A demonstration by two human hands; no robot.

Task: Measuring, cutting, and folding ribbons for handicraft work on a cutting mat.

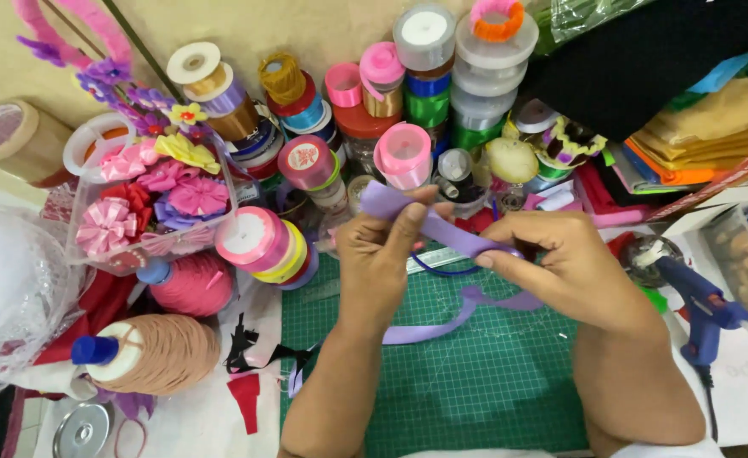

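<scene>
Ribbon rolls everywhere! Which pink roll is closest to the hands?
The pink ribbon roll standing just above the left hand, beside the lilac ribbon both hands hold. The other pink rolls sit farther off: one lower left, smaller ones higher in the back stacks.

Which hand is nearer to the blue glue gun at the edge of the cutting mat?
Right. The right hand pinches the lilac ribbon just beside the blue glue gun, not touching it. The left hand holds the ribbon's other end, farther away across the green cutting mat.
</scene>
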